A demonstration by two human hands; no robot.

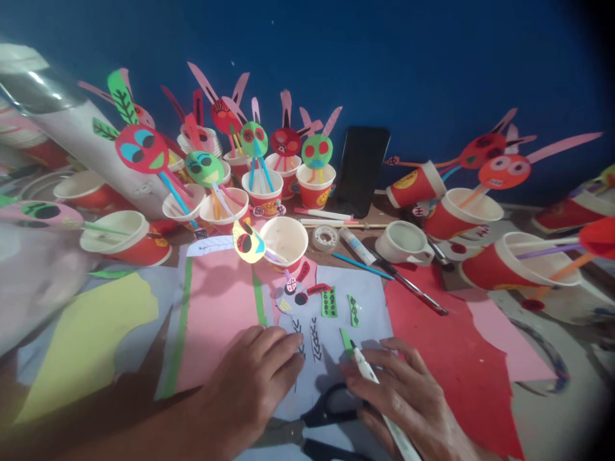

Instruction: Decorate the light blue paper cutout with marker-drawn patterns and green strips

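A paper-craft work table (557, 410) against a blue wall (432, 57) is shown. Red paper cups (314, 187) with paper faces (317, 151) on straws are crowded across the upper half; coloured sheets (216, 320), scissors (331, 410) and tape (325, 237) are spread below.

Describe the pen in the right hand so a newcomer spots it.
Start at the pale sheet lying between the pink paper and red paper, front centre. The right hand rests on it, holding the pen. Unlike the black scissors beside it, it is slim and white, dark tip at a small green strip.
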